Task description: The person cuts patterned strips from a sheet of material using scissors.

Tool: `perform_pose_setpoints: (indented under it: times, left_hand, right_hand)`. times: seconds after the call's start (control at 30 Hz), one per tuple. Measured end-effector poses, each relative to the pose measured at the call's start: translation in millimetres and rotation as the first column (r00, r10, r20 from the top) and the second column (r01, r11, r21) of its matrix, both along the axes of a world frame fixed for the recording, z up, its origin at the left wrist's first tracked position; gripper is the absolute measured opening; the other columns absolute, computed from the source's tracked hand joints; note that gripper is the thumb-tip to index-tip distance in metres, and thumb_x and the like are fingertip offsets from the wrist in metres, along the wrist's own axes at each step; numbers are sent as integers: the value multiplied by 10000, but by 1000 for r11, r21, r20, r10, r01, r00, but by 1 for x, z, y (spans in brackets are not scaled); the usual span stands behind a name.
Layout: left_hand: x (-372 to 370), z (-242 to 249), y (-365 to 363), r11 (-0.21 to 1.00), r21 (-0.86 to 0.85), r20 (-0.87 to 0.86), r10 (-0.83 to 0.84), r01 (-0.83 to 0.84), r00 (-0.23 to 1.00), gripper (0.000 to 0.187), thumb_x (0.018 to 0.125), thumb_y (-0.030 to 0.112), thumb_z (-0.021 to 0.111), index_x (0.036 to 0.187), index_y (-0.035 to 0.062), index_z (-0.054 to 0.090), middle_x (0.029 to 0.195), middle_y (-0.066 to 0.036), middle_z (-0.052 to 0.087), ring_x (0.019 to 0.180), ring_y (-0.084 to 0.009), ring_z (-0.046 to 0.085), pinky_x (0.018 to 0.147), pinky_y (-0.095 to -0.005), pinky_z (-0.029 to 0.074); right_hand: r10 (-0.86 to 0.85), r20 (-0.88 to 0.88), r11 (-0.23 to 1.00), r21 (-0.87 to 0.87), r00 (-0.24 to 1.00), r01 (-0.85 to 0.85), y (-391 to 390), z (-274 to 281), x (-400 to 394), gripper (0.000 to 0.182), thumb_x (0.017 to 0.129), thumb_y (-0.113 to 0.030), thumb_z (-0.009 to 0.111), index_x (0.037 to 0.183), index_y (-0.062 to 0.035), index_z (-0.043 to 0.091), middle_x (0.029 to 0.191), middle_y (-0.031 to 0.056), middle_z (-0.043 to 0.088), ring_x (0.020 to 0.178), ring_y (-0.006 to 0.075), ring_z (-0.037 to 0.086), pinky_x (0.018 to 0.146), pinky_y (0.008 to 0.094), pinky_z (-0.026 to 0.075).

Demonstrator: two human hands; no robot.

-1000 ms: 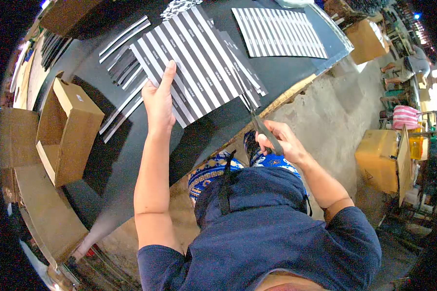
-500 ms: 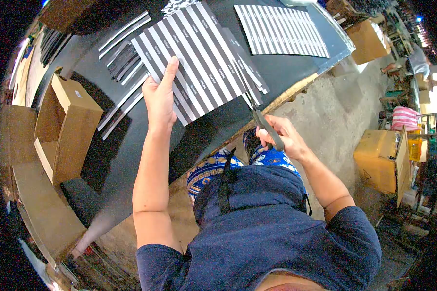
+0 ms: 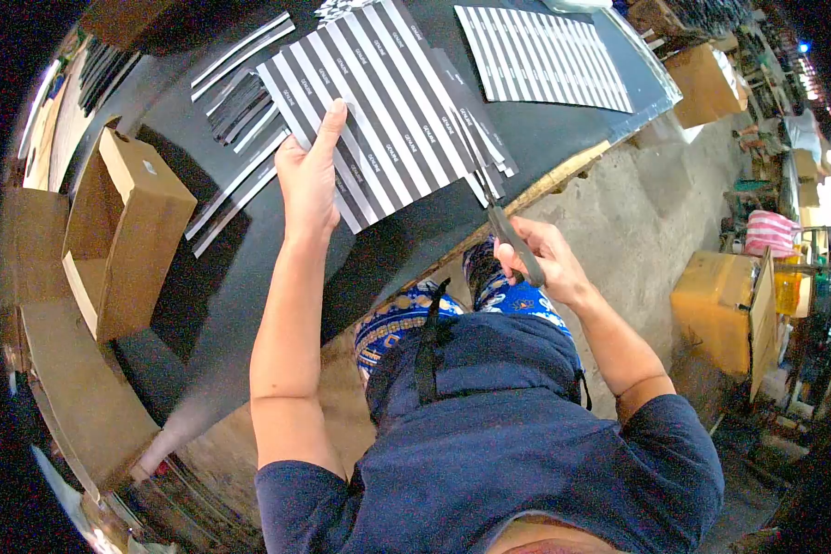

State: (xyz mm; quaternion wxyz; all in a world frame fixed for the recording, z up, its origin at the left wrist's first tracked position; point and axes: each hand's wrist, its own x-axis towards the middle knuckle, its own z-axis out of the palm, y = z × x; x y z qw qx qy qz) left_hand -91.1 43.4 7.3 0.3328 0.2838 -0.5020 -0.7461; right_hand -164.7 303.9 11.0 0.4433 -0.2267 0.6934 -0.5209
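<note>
Black and white striped sheets [image 3: 379, 111] with small print are held by my left hand [image 3: 309, 175], its thumb on top and the other fingers hidden beneath. My right hand [image 3: 540, 254] is closed round the handles of dark scissors [image 3: 512, 242]. The scissor blades meet the right edge of the sheets, where a narrow strip stands partly apart. Cut strips [image 3: 235, 198] lie on the dark table [image 3: 360, 282] left of the sheets. Another striped sheet [image 3: 540, 60] lies at the table's far right.
An open cardboard box [image 3: 148, 240] stands at the left of the table. On the floor at the right are a taped carton [image 3: 716, 300] and a pink striped bag [image 3: 771, 233]. Another carton [image 3: 704, 85] is farther back.
The sheets and both hands appear slightly shifted to the right in view. The grip on the sheets and on the scissors is the same.
</note>
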Motion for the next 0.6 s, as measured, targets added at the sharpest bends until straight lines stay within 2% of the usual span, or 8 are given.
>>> perform_pose_setpoints:
  times: [0.6]
  left_hand:
    - [0,1,0,1000,18,8,16,-16,1000,257,825,166,641,996,-20,591,950,-86,630,835,-122,591,757,-251,463]
  right_hand:
    - [-33,-2,998,53,999,33,2,4,1,314,784,-331,663,728,-44,548,589,-20,501,520,48,459,449,212,360]
